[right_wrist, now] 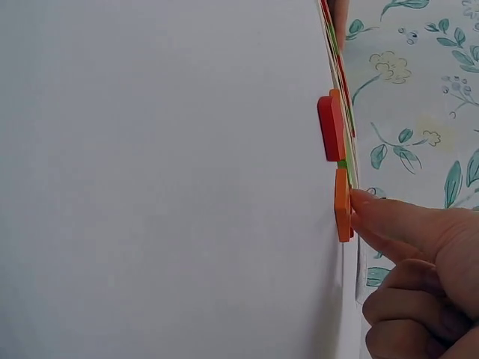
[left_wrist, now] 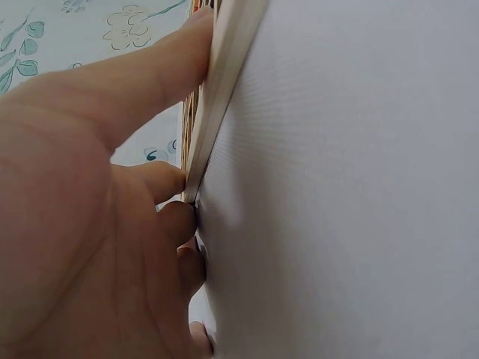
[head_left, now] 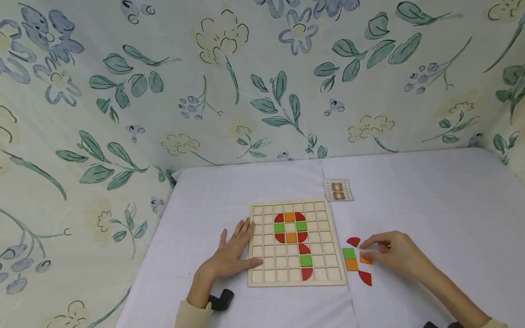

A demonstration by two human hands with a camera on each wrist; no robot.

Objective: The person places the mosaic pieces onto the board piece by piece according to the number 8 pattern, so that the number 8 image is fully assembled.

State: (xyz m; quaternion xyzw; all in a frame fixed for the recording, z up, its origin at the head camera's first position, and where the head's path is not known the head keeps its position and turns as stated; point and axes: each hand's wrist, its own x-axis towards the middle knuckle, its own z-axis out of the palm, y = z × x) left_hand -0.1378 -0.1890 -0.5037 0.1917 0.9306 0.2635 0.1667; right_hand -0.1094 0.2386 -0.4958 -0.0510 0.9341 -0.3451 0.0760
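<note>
A square wooden grid board (head_left: 271, 275) lies on the table, holding red rounded, green square and orange square tiles in a ring with a column below. Fingers spread, my left hand (head_left: 230, 253) rests along its left edge, thumb over the rim. In the left wrist view that thumb lies on the board's edge (left_wrist: 217, 105). Right of the board, my right hand (head_left: 394, 253) has thumb and index finger extended at an orange tile (head_left: 366, 259). The right wrist view shows a fingertip against the orange tile (right_wrist: 342, 209), with the other fingers curled in.
Loose beside the board lie a red tile (head_left: 354, 241), a green tile (head_left: 349, 253), another orange tile (head_left: 352, 265) and a second red tile (head_left: 365, 278). A small pattern card (head_left: 346, 190) sits behind the board's right corner. Floral cloth (head_left: 220, 85) hangs behind the table.
</note>
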